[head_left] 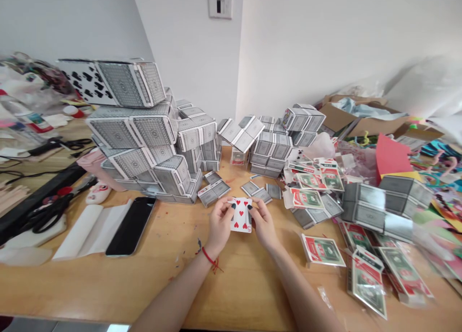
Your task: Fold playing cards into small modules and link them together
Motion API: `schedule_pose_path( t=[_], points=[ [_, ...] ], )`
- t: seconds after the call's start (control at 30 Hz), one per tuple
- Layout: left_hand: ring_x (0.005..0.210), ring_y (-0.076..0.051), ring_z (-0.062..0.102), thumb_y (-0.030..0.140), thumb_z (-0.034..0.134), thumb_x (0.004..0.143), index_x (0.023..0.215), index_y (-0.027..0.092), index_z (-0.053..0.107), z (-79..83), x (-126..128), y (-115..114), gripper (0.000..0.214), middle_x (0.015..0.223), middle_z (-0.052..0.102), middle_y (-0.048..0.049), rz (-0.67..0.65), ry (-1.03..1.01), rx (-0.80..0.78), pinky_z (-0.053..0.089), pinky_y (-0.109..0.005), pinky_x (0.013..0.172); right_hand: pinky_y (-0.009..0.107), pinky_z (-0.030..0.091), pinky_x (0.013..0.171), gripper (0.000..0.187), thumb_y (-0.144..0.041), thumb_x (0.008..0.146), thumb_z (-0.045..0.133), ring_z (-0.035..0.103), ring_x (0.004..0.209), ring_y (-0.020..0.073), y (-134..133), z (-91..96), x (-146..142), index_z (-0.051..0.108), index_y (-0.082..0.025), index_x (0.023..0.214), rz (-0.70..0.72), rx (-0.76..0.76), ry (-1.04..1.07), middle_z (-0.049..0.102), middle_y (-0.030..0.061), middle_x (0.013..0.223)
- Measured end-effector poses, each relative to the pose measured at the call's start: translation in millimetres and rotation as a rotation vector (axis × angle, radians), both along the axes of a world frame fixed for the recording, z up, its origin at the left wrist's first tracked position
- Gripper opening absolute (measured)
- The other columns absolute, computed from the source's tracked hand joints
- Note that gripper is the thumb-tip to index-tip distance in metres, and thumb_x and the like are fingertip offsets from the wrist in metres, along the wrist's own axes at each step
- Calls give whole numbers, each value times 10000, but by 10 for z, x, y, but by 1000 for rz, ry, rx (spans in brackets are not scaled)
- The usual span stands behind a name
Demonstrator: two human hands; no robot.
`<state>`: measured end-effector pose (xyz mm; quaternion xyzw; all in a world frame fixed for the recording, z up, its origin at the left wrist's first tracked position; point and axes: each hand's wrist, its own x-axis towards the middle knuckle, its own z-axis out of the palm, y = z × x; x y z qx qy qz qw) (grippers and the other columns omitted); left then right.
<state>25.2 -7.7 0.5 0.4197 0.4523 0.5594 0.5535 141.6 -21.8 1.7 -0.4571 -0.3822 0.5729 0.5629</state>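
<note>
A five of hearts playing card (241, 214) is held face up at the middle of the table, low over the wood. My left hand (221, 222) pinches its left edge, with the thumb on the face. On the opposite edge, my right hand (264, 221) grips it the same way. Whether more cards lie beneath it I cannot tell. Just beyond my hands lie folded card pieces (213, 190) and a few flat grey-backed cards (257, 191). Stacked blocks made of cards (155, 130) rise at the back left.
More card blocks (272, 146) stand at the back right. Card boxes (323, 250) are scattered on the right, with a cardboard box (361, 120) behind. To the left lie a black phone (132, 226), white paper (86, 228), scissors (54, 209) and a power strip (39, 197).
</note>
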Motion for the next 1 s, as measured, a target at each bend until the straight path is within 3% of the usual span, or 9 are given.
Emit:
schedule_pose_path(
  t=[0.23, 0.37, 0.7, 0.9, 1.0],
  points=[
    [517, -83, 503, 253, 568, 665, 901, 149, 548, 31, -9, 17, 259, 611, 563, 23, -45, -78, -80, 392, -178, 490, 191, 285, 396, 261, -380, 709, 524, 372, 416, 86, 6, 26, 10, 468, -226, 912, 21, -22, 34, 458, -61, 547],
    [611, -114, 550, 259, 554, 667, 873, 142, 583, 44, -9, 19, 239, 758, 622, -32, -67, -45, -51, 427, -202, 536, 194, 291, 392, 239, -364, 698, 529, 375, 410, 90, 11, 12, 2, 470, -233, 889, 18, -44, 59, 470, -61, 540],
    [522, -85, 485, 211, 516, 658, 768, 159, 584, 26, -38, 28, 139, 653, 578, 15, -35, 37, 8, 373, -184, 481, 205, 308, 429, 183, -310, 676, 523, 415, 451, 101, 10, -27, -27, 541, -214, 831, 38, -79, 119, 508, -37, 578],
    [507, -85, 459, 192, 493, 666, 673, 169, 583, 34, -76, 21, 93, 604, 551, 23, -34, 184, 122, 347, -187, 482, 204, 292, 409, 54, -250, 634, 547, 385, 401, 93, 7, 2, -47, 531, -218, 675, 28, -121, 249, 455, -58, 481],
    [513, -89, 464, 193, 474, 694, 678, 166, 592, 68, -126, 34, 122, 614, 563, 13, -58, 301, 184, 350, -187, 481, 212, 332, 422, 113, -272, 627, 546, 450, 442, 109, 15, 7, -25, 539, -203, 716, 79, -144, 282, 504, -35, 533]
  ],
)
